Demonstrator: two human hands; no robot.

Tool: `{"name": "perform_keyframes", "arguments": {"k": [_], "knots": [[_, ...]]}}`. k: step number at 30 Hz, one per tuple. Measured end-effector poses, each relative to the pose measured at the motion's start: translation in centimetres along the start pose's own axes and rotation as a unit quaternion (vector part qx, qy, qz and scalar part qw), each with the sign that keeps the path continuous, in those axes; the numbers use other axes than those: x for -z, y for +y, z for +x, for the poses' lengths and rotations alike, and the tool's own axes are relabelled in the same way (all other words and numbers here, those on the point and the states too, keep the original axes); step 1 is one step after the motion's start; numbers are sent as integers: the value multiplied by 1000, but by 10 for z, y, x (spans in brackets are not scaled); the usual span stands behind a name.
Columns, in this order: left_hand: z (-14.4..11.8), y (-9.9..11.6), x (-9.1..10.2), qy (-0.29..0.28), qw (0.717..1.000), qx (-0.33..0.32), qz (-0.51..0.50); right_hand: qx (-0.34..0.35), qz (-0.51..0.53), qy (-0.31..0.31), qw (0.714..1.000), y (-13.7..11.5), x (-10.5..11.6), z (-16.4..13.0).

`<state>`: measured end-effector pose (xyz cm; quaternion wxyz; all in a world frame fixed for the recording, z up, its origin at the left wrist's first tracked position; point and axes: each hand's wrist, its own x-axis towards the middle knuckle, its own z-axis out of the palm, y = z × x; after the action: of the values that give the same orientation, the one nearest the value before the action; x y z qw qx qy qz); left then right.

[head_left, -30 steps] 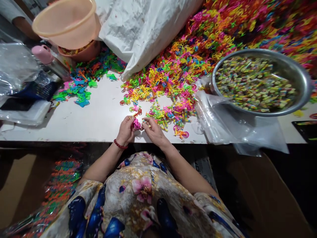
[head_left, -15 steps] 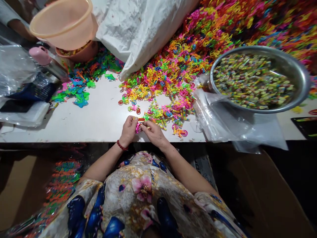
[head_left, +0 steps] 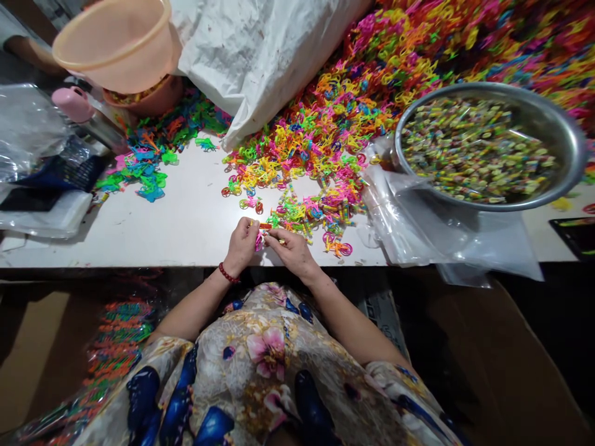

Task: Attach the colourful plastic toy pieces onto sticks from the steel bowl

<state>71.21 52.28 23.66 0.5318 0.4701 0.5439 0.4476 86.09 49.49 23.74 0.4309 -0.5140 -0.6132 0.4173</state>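
White table (head_left: pixel 186 229) carries a heap of coloured plastic pieces (head_left: pixel 325 136). Left hand (head_left: pixel 240 244) and right hand (head_left: pixel 294 249) meet at the near edge, fingers pinched on a small pink piece (head_left: pixel 258 240) (details unclear).

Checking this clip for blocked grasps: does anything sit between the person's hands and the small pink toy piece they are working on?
Nothing visible does. The left hand and right hand both pinch the pink toy piece directly, above the white table. The loose toy pile lies just beyond, apart.
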Motion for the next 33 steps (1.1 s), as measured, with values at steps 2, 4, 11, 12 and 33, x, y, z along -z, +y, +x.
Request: {"name": "perform_keyframes", "arguments": {"k": [2,4,11,12,33], "knots": [[0,2,1,-1,999,-26,41,-1,6,-6,1000,-1,1,0],[-1,4,2,-8,996,-49,76,7,2,-15,1000,-2,2,-1],[2,4,3,-24,997,-44,64,80,-107,-3,991,0,-4,-7],[3,5,3,-32,997,-38,57,90,-120,-1,989,1,-4,-8],[51,-7,-3,87,950,-175,245,141,-353,210,901,1,103,24]]}}
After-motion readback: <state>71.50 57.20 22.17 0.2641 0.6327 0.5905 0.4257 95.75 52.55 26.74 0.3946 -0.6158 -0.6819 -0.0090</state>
